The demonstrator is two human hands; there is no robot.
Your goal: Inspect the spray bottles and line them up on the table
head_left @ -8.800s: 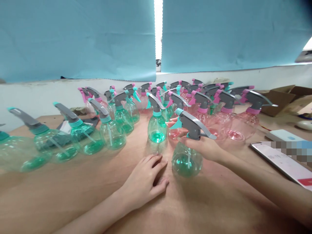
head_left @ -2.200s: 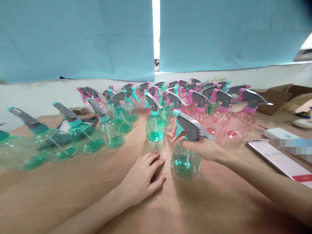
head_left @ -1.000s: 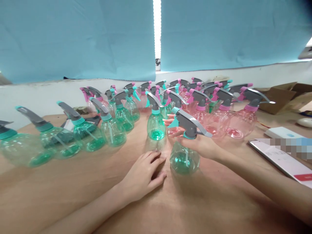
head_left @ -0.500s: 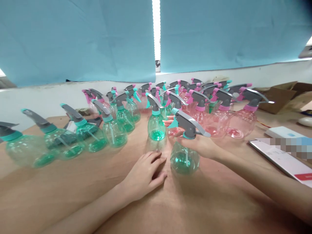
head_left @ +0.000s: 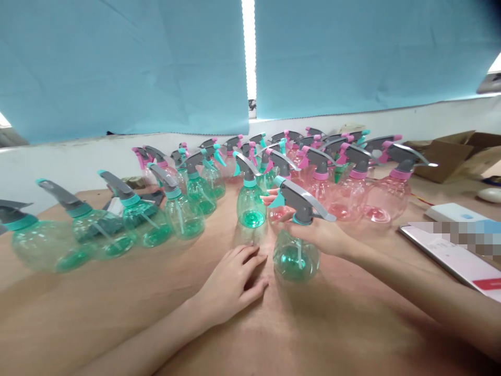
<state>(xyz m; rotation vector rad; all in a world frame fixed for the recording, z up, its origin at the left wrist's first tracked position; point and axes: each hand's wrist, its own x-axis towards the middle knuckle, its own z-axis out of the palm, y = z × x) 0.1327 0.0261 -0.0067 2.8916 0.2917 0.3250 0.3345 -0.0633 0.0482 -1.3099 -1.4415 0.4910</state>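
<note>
A green transparent spray bottle (head_left: 296, 257) with a grey trigger head and teal nozzle stands on the brown table (head_left: 117, 308). My right hand (head_left: 323, 235) is wrapped round its neck, fingers at the teal trigger. My left hand (head_left: 230, 284) lies palm down on the table just left of that bottle, fingers loosely spread, holding nothing. Another green bottle (head_left: 250, 203) stands right behind them.
Several green spray bottles (head_left: 136, 222) line the left side, several pink ones (head_left: 364, 193) crowd the back right. A phone (head_left: 450, 256) and a white box (head_left: 450, 213) lie at the right, a cardboard box (head_left: 450, 156) behind. Blue curtains hang above a white ledge.
My hands and the held bottle have stayed nearly in place. The view has drifted slightly, bringing more of the left-hand bottles into sight.
</note>
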